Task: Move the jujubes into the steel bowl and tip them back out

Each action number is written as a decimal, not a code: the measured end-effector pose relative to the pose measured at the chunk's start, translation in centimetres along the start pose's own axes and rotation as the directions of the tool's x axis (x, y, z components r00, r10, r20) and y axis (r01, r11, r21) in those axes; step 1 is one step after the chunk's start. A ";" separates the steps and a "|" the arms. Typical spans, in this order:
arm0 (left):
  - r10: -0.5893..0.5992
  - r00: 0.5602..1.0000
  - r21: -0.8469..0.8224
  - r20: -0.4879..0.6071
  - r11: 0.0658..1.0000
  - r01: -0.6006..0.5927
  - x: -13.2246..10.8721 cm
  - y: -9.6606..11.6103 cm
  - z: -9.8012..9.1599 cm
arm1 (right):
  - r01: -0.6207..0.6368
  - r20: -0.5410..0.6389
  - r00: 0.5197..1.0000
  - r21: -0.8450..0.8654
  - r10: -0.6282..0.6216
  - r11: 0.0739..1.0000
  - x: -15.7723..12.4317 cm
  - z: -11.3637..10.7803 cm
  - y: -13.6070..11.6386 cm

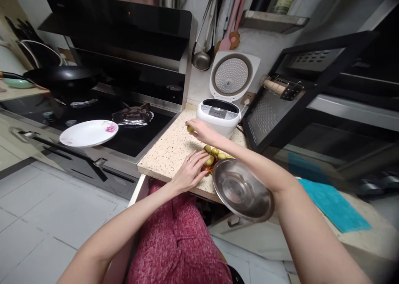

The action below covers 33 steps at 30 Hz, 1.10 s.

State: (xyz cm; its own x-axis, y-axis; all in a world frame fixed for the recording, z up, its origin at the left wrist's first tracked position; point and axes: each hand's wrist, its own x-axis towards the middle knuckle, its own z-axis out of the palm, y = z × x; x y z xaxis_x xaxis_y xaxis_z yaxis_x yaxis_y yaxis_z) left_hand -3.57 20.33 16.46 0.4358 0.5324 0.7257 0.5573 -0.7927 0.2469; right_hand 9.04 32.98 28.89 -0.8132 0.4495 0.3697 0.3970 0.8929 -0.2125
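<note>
Several green, yellowish and red-brown jujubes (215, 151) lie in a loose heap on the speckled countertop (165, 151). My left hand (189, 171) rests flat at the near left side of the heap, its fingers stretched out and touching the fruit. Farther back, in front of the rice cooker, my right hand (204, 132) pinches one green jujube (190, 128) between its fingertips, above the counter. A metal bowl (243, 188) sits tilted at the counter's front edge, right of the heap and partly under my right forearm. Its inside shows no fruit.
The white rice cooker (218, 117) stands with its lid up. To the left, a white floral plate (89, 133) is near the front of the stove, with a black wok (62, 78) behind. A turquoise cloth (335, 205) lies right; a black rack (274, 97) stands behind.
</note>
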 end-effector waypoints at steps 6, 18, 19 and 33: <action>0.298 0.932 0.026 0.205 0.950 -0.310 -0.2 0.0 -0.1 | -0.101 -0.067 0.988 0.376 0.136 0.921 -10.1 -3.3 0.9; 0.364 0.929 -0.197 0.070 0.918 -0.345 0.1 1.4 0.5 | -0.083 0.121 0.992 0.568 0.017 0.819 -17.9 -1.7 0.5; 0.367 0.927 -0.213 0.077 0.914 -0.344 0.1 1.4 0.4 | -0.062 0.145 0.989 0.549 -0.022 0.833 -18.1 -1.5 -0.2; 0.378 0.913 -0.423 0.152 0.860 -0.285 0.2 1.2 -0.6 | -0.125 0.318 0.948 0.436 -0.022 0.891 -20.0 -2.0 -1.7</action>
State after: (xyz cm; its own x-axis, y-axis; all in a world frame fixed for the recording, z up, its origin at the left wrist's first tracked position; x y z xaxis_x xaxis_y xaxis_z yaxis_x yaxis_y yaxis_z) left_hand -3.25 19.28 17.32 0.7162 0.2322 0.6581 0.0566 -0.9592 0.2769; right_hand 25.45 22.53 23.67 -0.9148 0.3981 0.0680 0.2699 0.7278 -0.6305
